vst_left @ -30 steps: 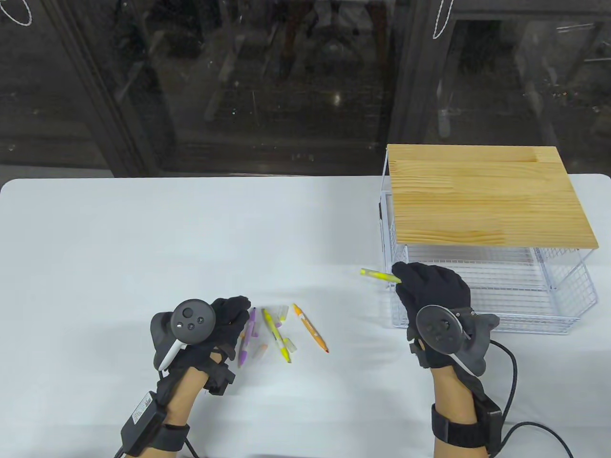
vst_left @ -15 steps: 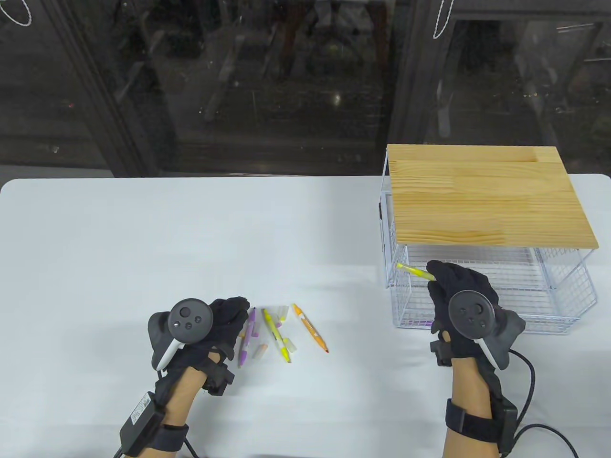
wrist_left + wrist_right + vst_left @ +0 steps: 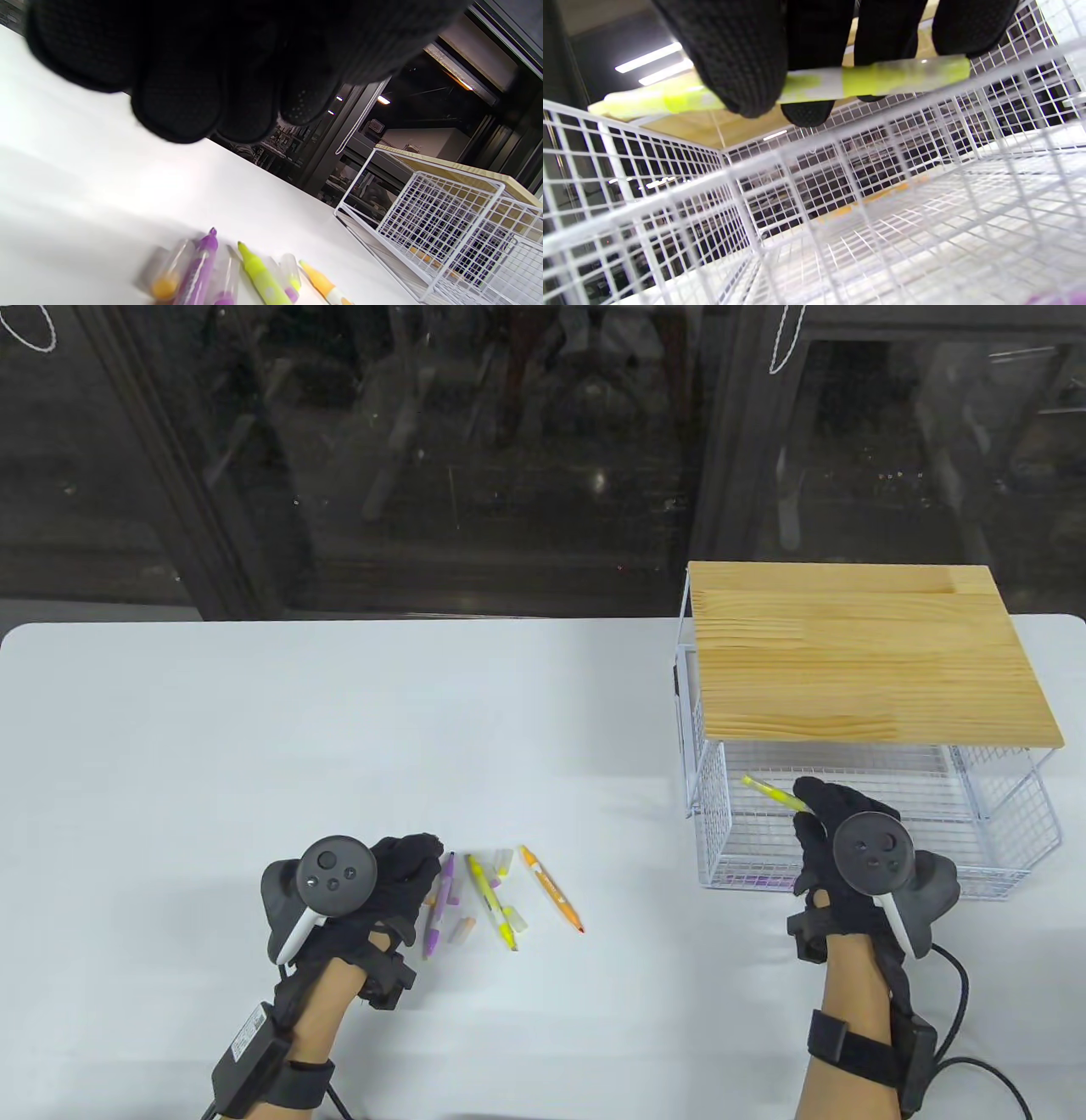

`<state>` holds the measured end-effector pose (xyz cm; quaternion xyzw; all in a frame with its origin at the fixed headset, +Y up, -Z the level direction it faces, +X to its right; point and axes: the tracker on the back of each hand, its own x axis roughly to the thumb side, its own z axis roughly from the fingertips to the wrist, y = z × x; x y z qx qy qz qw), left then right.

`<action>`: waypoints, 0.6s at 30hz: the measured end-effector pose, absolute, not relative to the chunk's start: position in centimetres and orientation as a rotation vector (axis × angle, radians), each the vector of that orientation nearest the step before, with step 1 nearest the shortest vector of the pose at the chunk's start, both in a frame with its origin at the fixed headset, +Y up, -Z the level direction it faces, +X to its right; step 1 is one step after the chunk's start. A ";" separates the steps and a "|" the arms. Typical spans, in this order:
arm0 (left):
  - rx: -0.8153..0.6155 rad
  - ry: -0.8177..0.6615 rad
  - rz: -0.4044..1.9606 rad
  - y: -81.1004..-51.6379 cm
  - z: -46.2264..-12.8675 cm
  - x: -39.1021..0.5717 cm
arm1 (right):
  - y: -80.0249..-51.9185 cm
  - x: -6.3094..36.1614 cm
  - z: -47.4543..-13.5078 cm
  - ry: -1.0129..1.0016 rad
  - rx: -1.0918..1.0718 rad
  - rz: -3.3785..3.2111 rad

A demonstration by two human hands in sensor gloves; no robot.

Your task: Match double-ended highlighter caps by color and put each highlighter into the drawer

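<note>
White surface (image 3: 254,712), wire drawer (image 3: 1010,848) pulled out at right.
Your right hand (image 3: 836,848) pinches the yellow highlighter (image 3: 774,793) over the drawer; your left hand (image 3: 382,891) rests relaxed, holding nothing, beside loose highlighters (image 3: 492,899).

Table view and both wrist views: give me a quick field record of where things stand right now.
right hand: pinches the capped yellow highlighter above the open white wire drawer
left hand: fingers relaxed, holds nothing, beside the pile
pile on white table: purple highlighter, yellow highlighter, orange highlighter, loose clear caps
drawer contents: something purple at the front; rest unclear
wooden top: bare
</note>
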<state>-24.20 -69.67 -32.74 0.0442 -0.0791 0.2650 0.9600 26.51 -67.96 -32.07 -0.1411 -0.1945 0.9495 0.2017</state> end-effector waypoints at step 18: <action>0.079 -0.158 0.537 -69.6 -32.7 -24.3 | -66.2 24.8 -31.3 -0.667 -0.259 2.613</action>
